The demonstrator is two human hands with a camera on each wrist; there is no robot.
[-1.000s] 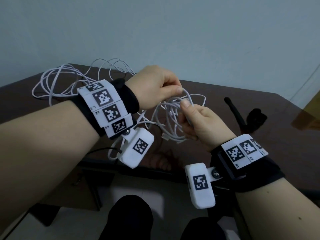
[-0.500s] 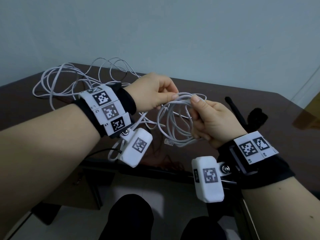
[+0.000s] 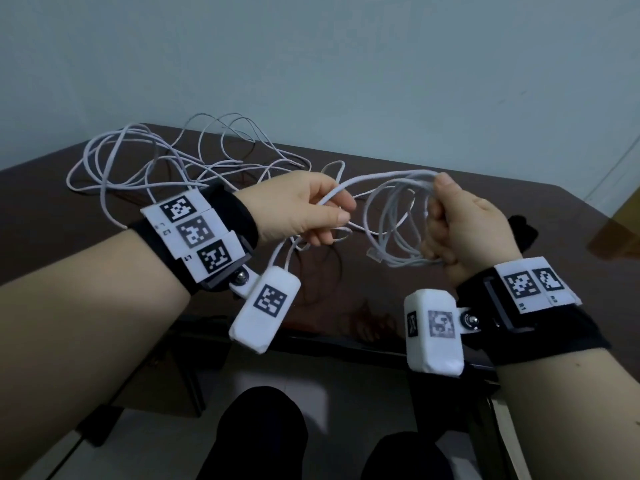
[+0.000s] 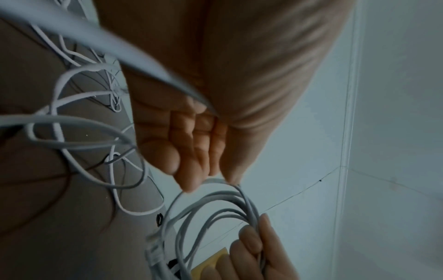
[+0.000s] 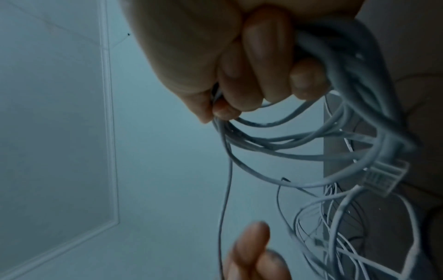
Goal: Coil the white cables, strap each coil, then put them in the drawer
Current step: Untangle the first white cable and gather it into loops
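Coil (image 3: 398,220) in right hand (image 3: 464,226); loose cables (image 3: 156,161) apparently on table (image 3: 450,188), behind left hand (image 3: 298,209).

Right hand (image 3: 464,230) fingers wrap the coil (image 3: 398,223), hiding the strands inside the fist. Strand past left hand (image 4: 191,132) fingertips is blurred in the wrist view. Black object (image 3: 523,232) beyond right knuckles mostly hidden, unidentifiable.

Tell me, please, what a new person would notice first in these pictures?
First, the two hands raised over the dark table: the right hand grips a half-made coil of white cable, and the left hand holds the strand that runs into it. Behind the left wrist, a loose tangle of white cable sprawls over the table's far left part.
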